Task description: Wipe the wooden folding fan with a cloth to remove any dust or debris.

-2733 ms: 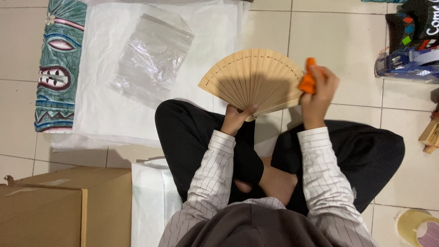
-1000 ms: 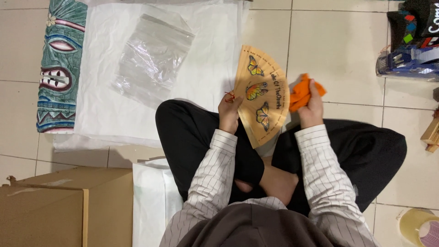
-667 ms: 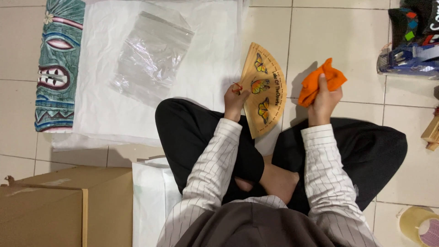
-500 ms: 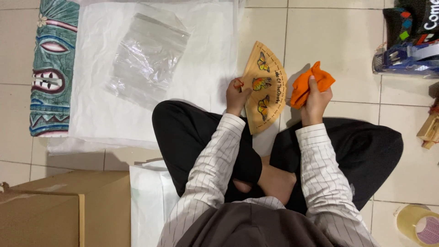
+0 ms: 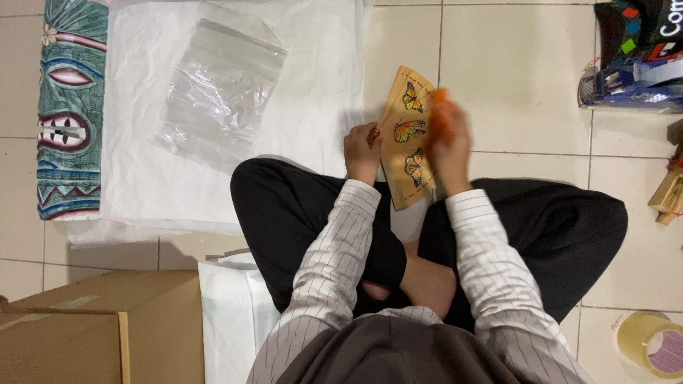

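Head camera, straight down, close.

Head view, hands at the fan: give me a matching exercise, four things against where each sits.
Things:
1. wooden fan
2. clear plastic bag
3. cardboard box
4. tape roll

Places:
A. bottom right, on the tiles
B. between left hand and right hand
C. bottom left
D. on the white sheet

Pairs: 1-B, 2-D, 3-C, 4-A
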